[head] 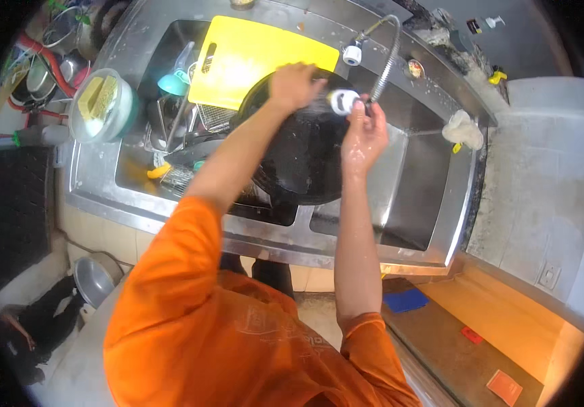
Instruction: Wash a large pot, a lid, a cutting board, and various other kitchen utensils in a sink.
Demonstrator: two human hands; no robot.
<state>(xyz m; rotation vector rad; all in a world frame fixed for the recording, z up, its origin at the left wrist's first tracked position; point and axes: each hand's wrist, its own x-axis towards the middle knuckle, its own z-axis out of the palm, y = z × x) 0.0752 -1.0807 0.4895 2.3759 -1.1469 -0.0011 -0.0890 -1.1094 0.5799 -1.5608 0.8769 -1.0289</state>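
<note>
My right hand (366, 127) is closed around a white spray head (344, 102) on a flexible metal faucet hose (389, 66). The head points left over a large round black pan (302, 157), which looks wet and lies across the divider of the double sink. On the pan's upper part rests my left hand (297, 87), fingers spread and slightly blurred; whether it grips the rim I cannot tell. Just behind it lies a yellow plastic cutting board (251, 51), partly covered by the pan.
The left basin holds a turquoise ladle (172, 84), a wire rack (214, 118) and other utensils. A plastic tub with sponges (132, 109) stands on the left rim. A whitish cloth (462, 128) lies on the right rim, near a small strainer (415, 68).
</note>
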